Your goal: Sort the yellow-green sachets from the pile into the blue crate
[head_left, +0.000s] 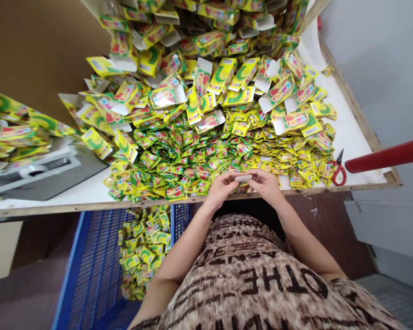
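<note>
At the table's front edge, my left hand (224,187) and my right hand (264,184) come together around a small box (243,178). A whitish side of the box faces up between the fingertips, and both hands are closed on it. Just beyond them lies a heap of small green sachets (199,156) with watermelon pictures. Yellow sachets (282,158) are piled to the right. Behind these rises a large mound of yellow-green boxes (223,75), many with white end flaps standing open.
Red-handled scissors (338,174) lie near the right front edge, by a red bar (385,156). A grey tape dispenser (34,172) stands at left. Below the table, a blue crate (86,261) holds many yellow boxes (146,252). A cardboard panel (44,50) rises at back left.
</note>
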A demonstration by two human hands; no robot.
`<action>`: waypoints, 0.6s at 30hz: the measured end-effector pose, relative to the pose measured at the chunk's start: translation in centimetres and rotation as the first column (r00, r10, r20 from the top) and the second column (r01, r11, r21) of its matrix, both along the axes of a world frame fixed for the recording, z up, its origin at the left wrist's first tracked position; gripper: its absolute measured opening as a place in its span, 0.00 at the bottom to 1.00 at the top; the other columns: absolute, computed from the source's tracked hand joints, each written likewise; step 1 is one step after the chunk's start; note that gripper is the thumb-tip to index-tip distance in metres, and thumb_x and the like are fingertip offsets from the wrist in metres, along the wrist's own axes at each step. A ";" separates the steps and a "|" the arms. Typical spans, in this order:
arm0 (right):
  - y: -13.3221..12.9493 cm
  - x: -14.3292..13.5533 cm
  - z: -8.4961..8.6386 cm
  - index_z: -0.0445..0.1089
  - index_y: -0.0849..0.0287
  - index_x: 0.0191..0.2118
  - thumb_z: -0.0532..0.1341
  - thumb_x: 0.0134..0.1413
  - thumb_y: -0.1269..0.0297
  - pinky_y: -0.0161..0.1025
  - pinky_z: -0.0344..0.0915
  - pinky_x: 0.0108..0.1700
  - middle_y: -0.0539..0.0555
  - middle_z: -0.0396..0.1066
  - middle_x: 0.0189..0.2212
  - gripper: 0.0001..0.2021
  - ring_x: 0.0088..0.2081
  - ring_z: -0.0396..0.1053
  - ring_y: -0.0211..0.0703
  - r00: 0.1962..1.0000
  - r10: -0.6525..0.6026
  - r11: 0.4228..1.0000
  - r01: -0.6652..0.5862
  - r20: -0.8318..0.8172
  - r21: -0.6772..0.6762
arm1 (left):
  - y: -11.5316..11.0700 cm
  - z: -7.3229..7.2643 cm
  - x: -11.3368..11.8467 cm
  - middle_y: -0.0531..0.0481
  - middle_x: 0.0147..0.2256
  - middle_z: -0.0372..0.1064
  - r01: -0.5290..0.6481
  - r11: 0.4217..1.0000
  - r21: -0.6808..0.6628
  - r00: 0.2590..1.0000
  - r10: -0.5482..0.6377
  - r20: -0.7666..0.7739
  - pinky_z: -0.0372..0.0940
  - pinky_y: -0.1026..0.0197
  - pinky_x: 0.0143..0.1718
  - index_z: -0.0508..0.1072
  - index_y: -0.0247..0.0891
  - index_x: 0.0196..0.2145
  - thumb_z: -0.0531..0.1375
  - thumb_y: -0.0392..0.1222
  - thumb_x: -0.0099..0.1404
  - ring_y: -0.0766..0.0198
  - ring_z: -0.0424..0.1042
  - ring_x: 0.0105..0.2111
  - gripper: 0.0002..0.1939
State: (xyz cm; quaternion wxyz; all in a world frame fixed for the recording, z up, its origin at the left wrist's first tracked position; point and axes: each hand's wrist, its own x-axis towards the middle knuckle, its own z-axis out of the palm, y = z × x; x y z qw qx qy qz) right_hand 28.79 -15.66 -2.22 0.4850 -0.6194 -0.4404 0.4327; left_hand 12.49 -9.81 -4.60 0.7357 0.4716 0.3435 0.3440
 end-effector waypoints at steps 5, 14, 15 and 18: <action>1.5 0.4 0.5 0.80 0.55 0.38 0.64 0.54 0.57 0.40 0.72 0.29 0.54 0.76 0.36 0.10 0.25 0.70 0.37 0.998 0.024 0.997 -0.029 0.062 0.069 | 0.1 -0.3 0.7 0.46 0.41 0.79 -0.231 0.957 0.176 0.968 0.245 -0.059 0.68 0.53 0.52 0.80 0.38 0.40 0.66 0.44 0.57 0.59 0.76 0.43 0.12; 2.4 0.3 -0.4 0.78 0.59 0.31 0.71 0.42 0.52 0.36 0.68 0.21 0.51 0.73 0.25 0.15 0.19 0.66 0.35 0.996 -0.066 0.998 0.066 -0.066 -0.006 | 0.5 -1.0 1.7 0.47 0.37 0.77 -0.191 0.946 0.263 0.973 0.217 -0.072 0.70 0.60 0.42 0.78 0.37 0.40 0.65 0.44 0.60 0.64 0.75 0.36 0.12; 2.2 0.3 -0.4 0.78 0.58 0.30 0.71 0.42 0.51 0.36 0.69 0.22 0.52 0.73 0.26 0.15 0.21 0.67 0.36 0.996 -0.065 0.998 0.066 -0.068 0.008 | 0.5 -1.2 1.6 0.47 0.37 0.77 -0.179 0.934 0.310 0.974 0.212 -0.077 0.70 0.60 0.42 0.78 0.37 0.38 0.65 0.44 0.60 0.64 0.75 0.37 0.10; 1.3 0.2 -0.4 0.78 0.57 0.31 0.69 0.46 0.52 0.37 0.71 0.25 0.53 0.73 0.31 0.13 0.26 0.69 0.38 0.996 -0.053 0.996 0.058 -0.073 0.066 | 0.5 -1.3 1.1 0.46 0.36 0.77 -0.147 0.867 0.476 0.977 0.202 -0.066 0.69 0.56 0.47 0.78 0.37 0.34 0.66 0.44 0.60 0.61 0.76 0.40 0.08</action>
